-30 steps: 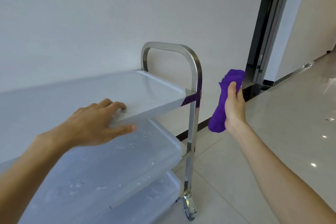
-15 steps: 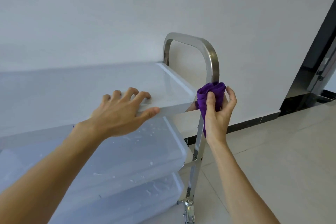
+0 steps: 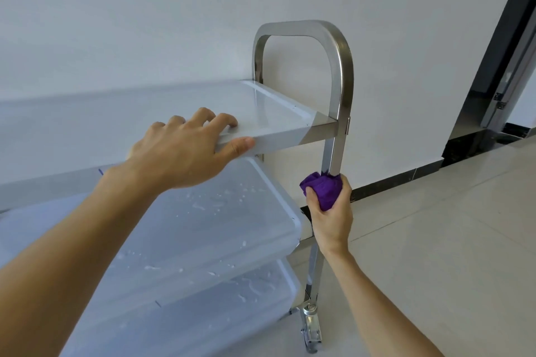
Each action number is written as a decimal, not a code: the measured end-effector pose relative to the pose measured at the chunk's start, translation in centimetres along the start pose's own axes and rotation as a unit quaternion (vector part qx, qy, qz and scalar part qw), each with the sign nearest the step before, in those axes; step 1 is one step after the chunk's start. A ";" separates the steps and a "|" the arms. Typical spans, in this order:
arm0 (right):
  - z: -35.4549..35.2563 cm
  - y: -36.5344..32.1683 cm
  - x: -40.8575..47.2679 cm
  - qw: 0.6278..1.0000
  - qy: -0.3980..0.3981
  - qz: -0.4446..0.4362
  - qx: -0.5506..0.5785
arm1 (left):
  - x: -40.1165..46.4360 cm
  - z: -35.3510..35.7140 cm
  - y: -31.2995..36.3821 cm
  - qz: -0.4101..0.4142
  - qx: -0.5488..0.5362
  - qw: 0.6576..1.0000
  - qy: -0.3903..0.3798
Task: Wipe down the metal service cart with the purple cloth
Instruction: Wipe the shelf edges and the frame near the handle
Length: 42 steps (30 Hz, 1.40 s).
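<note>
The metal service cart [image 3: 343, 72] stands against a white wall, with a looped steel handle at its right end and three shelves. My left hand [image 3: 185, 151] grips the front edge of the top shelf [image 3: 272, 104], fingers on top and thumb on the rim. My right hand [image 3: 330, 211] is wrapped around the near upright post, below the top shelf, with the bunched purple cloth [image 3: 322, 187] pressed against the post. The middle shelf [image 3: 220, 229] and the lowest shelf carry water drops.
A caster wheel [image 3: 311, 333] sits at the foot of the post. Pale tiled floor [image 3: 435, 240] spreads to the right. A dark door frame [image 3: 499, 61] stands at the far right, and a black skirting runs along the wall.
My right hand brought the cloth from the air onto the post beside the top shelf, then slid it down the post. My left hand stayed on the top shelf's edge.
</note>
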State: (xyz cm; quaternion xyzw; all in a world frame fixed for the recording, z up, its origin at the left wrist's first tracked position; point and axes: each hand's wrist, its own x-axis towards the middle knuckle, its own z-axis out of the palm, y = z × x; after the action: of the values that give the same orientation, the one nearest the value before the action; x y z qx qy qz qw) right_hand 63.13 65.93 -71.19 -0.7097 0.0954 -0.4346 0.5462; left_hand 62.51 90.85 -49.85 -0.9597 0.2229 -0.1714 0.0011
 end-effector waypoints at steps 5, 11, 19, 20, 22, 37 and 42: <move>-0.7 -0.4 0.4 1.000 -0.023 0.000 -0.009 | 0.1 0.0 0.1 -0.008 0.002 1.000 -0.004; 0.1 -7.4 5.9 0.997 0.044 -0.061 -0.026 | 0.1 0.2 0.1 -0.009 0.013 1.000 0.008; -0.2 0.8 -0.5 0.998 0.001 0.013 -0.067 | 0.4 0.5 -0.2 -0.012 0.015 1.000 0.014; -0.4 1.9 -1.5 0.997 -0.018 0.024 -0.071 | 0.4 0.5 -0.2 -0.012 0.017 1.000 0.012; -1.0 3.3 -2.9 0.995 -0.046 0.048 -0.075 | 0.3 0.4 -0.1 -0.015 0.014 1.000 0.007; -1.1 -5.3 -5.1 0.935 -0.081 -0.171 -0.301 | 0.3 0.5 -0.4 -0.018 0.002 1.000 0.004; 4.5 -6.6 -2.4 0.876 -0.242 -0.035 -0.417 | 0.4 0.4 -0.5 -0.021 -0.004 1.000 0.002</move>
State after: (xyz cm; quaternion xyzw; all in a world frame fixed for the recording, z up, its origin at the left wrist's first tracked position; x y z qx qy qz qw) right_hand 62.68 73.02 -66.88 -0.9575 0.1081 -0.1879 0.1905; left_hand 63.17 91.08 -50.08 -0.9639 0.2032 -0.1721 -0.0066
